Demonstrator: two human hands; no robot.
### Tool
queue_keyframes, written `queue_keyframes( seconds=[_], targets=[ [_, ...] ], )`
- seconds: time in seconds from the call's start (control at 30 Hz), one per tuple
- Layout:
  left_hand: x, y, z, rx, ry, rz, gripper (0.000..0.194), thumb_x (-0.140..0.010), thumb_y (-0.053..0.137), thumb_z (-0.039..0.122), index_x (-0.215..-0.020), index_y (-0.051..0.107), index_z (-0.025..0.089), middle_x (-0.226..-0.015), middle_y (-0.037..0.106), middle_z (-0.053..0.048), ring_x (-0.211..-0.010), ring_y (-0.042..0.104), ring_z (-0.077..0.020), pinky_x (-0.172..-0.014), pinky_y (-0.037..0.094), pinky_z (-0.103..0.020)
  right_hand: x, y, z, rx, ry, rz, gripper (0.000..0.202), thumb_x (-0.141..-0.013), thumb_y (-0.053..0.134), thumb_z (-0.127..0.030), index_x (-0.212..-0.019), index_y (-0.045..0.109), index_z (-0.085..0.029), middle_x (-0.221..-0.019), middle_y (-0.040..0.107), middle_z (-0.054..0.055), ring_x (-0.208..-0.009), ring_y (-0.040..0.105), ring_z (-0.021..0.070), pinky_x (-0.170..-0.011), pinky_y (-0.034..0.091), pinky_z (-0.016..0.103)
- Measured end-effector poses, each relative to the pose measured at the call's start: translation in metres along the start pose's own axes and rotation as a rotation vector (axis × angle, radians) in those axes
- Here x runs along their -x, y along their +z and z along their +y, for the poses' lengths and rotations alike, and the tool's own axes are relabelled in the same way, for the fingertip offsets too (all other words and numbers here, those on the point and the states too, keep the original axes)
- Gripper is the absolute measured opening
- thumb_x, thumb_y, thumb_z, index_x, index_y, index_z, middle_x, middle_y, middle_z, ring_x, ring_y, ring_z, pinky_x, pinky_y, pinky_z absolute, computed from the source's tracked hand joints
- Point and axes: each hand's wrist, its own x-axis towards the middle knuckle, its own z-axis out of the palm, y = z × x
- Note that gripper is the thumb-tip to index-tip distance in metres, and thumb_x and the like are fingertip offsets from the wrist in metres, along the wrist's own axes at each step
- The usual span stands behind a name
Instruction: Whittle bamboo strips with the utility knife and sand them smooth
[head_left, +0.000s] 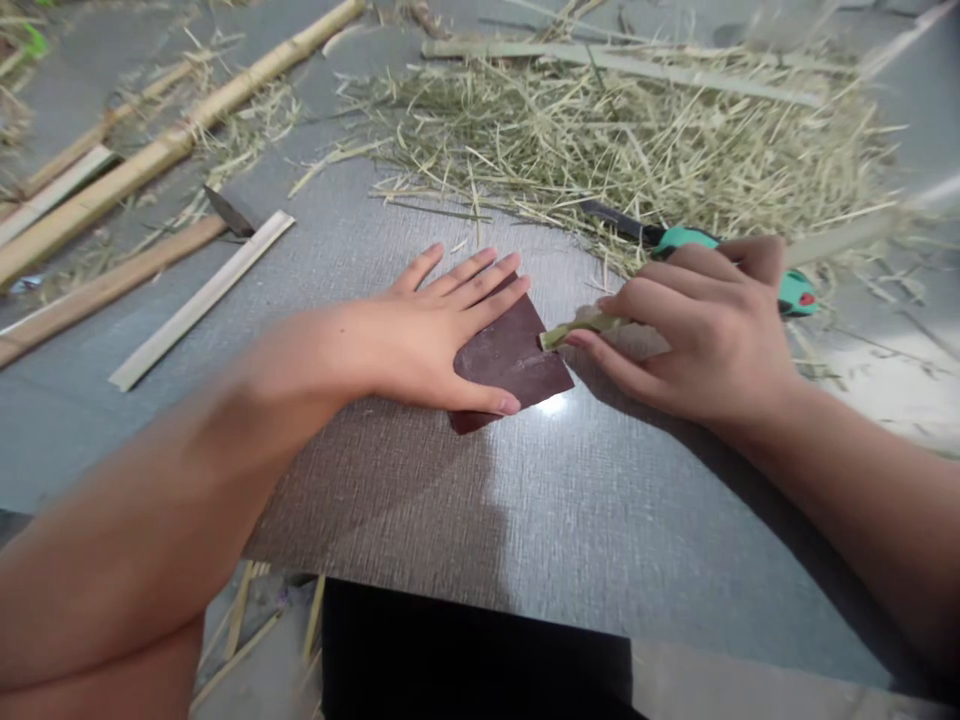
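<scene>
My left hand (442, 335) lies flat with spread fingers on a dark reddish-brown sheet of sandpaper (517, 345), pressing it against the grey board (420, 490). In my right hand (690, 320) a short pale green bamboo strip (577, 330) is pinched between thumb and fingers. Its near end touches or hovers just over the sheet's right edge; which of the two I cannot tell. The rest of the strip is hidden by my fingers. Just behind my right hand lies a knife with a green and black handle (686, 240), its dark blade pointing left.
A heap of bamboo shavings (630, 140) covers the far right, with long split strips (637, 65) on top. At left lie bamboo poles (172, 140), a wooden-handled tool with a dark metal head (229, 212) and a pale split strip (202, 300). The board's front edge is near me.
</scene>
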Motion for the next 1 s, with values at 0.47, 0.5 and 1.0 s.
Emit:
queue_keyframes(
  seconds=[0.47, 0.5, 1.0],
  targets=[
    [-0.0001, -0.0003, 0.0018, 0.005, -0.018, 0.001, 0.136, -0.102, 0.060, 0.099, -0.202, -0.003, 0.032, -0.207, -0.017, -0.001, -0.192, -0.016, -0.0448, -0.151, -0.020, -0.063, 0.0023, -0.0006, 0.0028, -0.012, 0.017, -0.001, 0.051, -0.117, 0.060, -0.069, -0.092, 0.061, -0.025, -0.084, 0.068, 0.004, -0.095, 0.063, 0.0268, -0.107, 0.041, 0.054],
    [-0.0001, 0.0000, 0.0015, 0.009, -0.014, 0.007, 0.136, -0.101, 0.061, 0.099, -0.202, -0.003, 0.032, -0.207, -0.016, -0.001, -0.192, -0.015, -0.0452, -0.151, -0.020, -0.063, 0.0022, -0.0006, 0.0024, -0.018, 0.020, 0.010, 0.053, -0.117, 0.060, -0.071, -0.091, 0.061, -0.025, -0.083, 0.067, 0.004, -0.095, 0.063, 0.0270, -0.107, 0.041, 0.055],
    [0.0004, -0.0004, -0.0003, 0.018, 0.007, 0.004, 0.136, -0.102, 0.062, 0.098, -0.201, -0.005, 0.034, -0.207, -0.017, -0.002, -0.192, -0.016, -0.0451, -0.151, -0.020, -0.065, 0.0025, 0.0005, 0.0005, 0.024, 0.016, 0.063, 0.053, -0.117, 0.058, -0.070, -0.090, 0.060, -0.024, -0.082, 0.067, 0.003, -0.092, 0.062, 0.0258, -0.105, 0.040, 0.055]
  ],
)
